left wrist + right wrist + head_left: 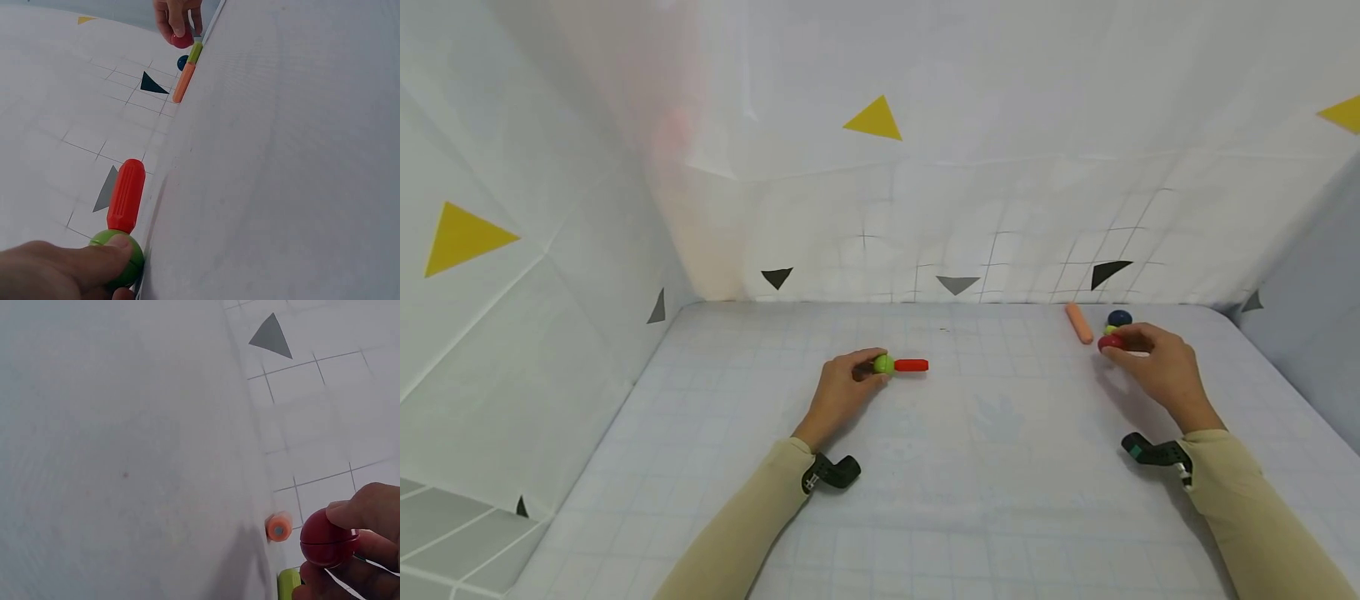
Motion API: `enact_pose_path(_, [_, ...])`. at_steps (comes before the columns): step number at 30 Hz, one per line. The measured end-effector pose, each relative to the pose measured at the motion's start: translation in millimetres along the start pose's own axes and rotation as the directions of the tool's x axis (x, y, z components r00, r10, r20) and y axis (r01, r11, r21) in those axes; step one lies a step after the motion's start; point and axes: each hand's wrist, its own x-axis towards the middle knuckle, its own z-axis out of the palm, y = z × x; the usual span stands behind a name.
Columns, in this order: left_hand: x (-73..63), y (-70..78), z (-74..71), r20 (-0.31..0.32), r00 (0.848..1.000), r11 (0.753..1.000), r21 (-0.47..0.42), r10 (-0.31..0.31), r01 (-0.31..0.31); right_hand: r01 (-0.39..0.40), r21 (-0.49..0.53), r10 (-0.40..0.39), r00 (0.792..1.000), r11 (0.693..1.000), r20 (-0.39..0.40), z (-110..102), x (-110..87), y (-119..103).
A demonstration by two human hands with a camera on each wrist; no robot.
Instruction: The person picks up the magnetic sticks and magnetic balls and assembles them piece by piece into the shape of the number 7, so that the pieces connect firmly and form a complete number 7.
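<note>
Two grips: left hand (842,387) pinches green ball (884,364), right hand (1170,368) red ball (325,542), apparently a pickup step, steady carry likely needed next

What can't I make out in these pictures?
Yellow-green stick: head view, mostly hidden behind right hand and red ball.
Its full length: right wrist view, cut by bottom edge.
Green ball: left wrist view, partly covered by left hand.
Table mark: head view, too small to read.
</note>
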Motion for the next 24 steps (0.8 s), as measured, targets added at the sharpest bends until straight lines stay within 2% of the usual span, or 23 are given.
enact_pose_path(9, [0.3,0.6,0.4,-0.002,1.0,1.0,0.008,-0.007,0.007,0.027,0.008,-0.027,1.0,1.0,-0.004,-5,-3.2,-9])
enact_pose_path(24, [0.3,-0.4,1.0,-0.006,1.0,1.0,0.007,-0.01,0.01,0.027,0.022,-0.027,1.0,0.999,-0.007,-4,-5.1,-22])
